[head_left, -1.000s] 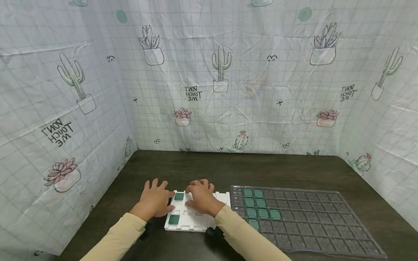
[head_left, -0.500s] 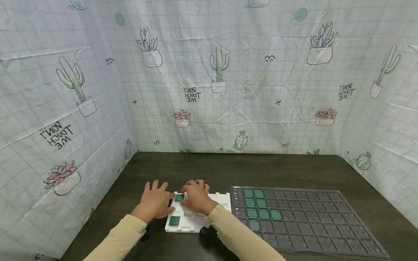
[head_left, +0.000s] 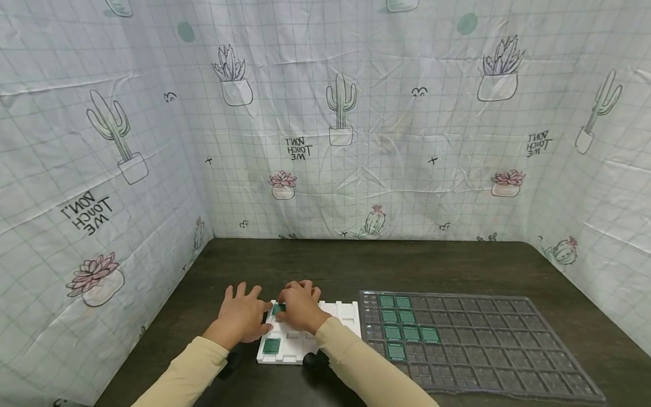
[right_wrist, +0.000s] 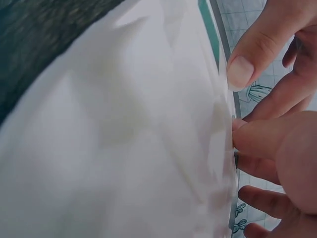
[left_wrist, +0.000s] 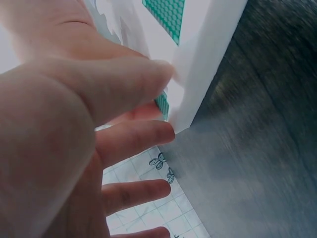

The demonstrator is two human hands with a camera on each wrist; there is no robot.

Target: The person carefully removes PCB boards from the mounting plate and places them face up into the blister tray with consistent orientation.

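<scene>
In the head view my left hand (head_left: 241, 316) lies at the left edge of a white slotted tray (head_left: 348, 312), fingers spread. Its thumb (left_wrist: 153, 74) and index finger are near that edge in the left wrist view. Over the tray's far left part is my right hand (head_left: 300, 308), thumb and bent index fingertips apart beside a small green square chip (head_left: 277, 309). The hand partly covers this chip; whether it touches it cannot be seen. Another green chip (head_left: 271, 346) sits in the near left slot. The right wrist view shows the tray (right_wrist: 124, 124) blurred, with both hands beyond it.
Right of the white tray lies a clear plastic compartment tray (head_left: 488, 339), with several green chips (head_left: 407, 316) in its left columns. Both rest on a dark wooden table (head_left: 407, 265). A white cactus-print curtain (head_left: 396, 169) encloses the back and sides.
My right hand has moved left over the white tray, from beside the far left chip to partly covering it. The left hand has stayed at the tray's edge.
</scene>
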